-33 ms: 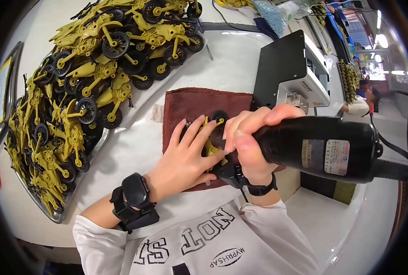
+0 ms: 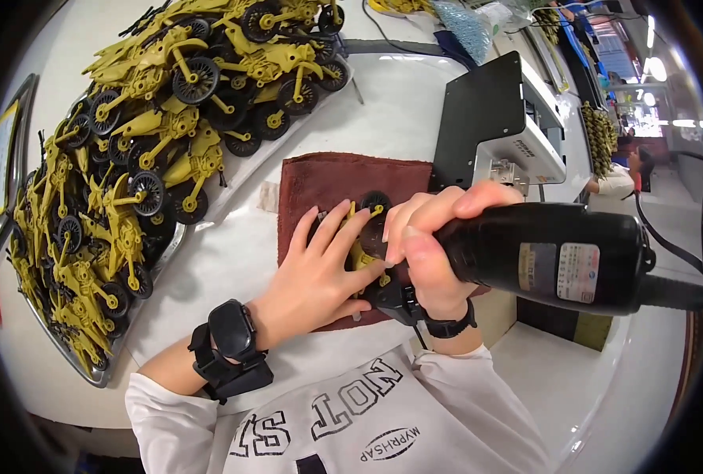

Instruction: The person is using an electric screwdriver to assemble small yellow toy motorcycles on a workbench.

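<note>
On a folded dark red cloth (image 2: 308, 180) in front of me lies a yellow toy motorcycle (image 2: 359, 256) with black wheels, mostly covered by my hands. My left hand (image 2: 310, 278) presses it against the cloth, fingers spread over and around its body. Wrapped round the front of a thick black corded power tool (image 2: 486, 253) is my right hand (image 2: 429, 251). The tool's dark, narrower end points at the motorcycle; whether it touches is hidden by my fingers. A black device sits on each wrist.
A metal tray (image 2: 95, 378) heaped with yellow toy motorcycles (image 2: 138, 193) fills the left side. Beyond the cloth at right stands a black-and-white machine box (image 2: 482, 126). The tool's cord (image 2: 675, 296) runs off right. Another person (image 2: 616, 182) works at far right.
</note>
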A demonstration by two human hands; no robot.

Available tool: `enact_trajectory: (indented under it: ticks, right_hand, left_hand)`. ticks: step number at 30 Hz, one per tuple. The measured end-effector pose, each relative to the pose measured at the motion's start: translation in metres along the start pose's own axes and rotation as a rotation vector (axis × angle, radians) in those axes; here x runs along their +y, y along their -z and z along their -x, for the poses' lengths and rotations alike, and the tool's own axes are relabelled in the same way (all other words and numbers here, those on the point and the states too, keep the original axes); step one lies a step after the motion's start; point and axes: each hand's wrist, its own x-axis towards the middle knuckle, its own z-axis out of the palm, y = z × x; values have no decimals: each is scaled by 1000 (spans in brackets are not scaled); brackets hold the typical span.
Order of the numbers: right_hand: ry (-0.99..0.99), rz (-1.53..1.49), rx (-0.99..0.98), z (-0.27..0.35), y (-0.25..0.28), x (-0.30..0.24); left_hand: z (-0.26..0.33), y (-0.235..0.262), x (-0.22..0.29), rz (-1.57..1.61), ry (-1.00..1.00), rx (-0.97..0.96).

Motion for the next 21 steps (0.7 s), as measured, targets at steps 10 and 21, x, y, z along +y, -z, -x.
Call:
enact_trajectory:
  ticks: [10,21]
  right_hand:
    - [248,87,626,-3,65,-68]
    - [-54,132,796,-11,107,-30]
  left_hand:
    - [-3,-2,0,-33,-3,-15]
    - [0,-2,-2,-66,1,-25]
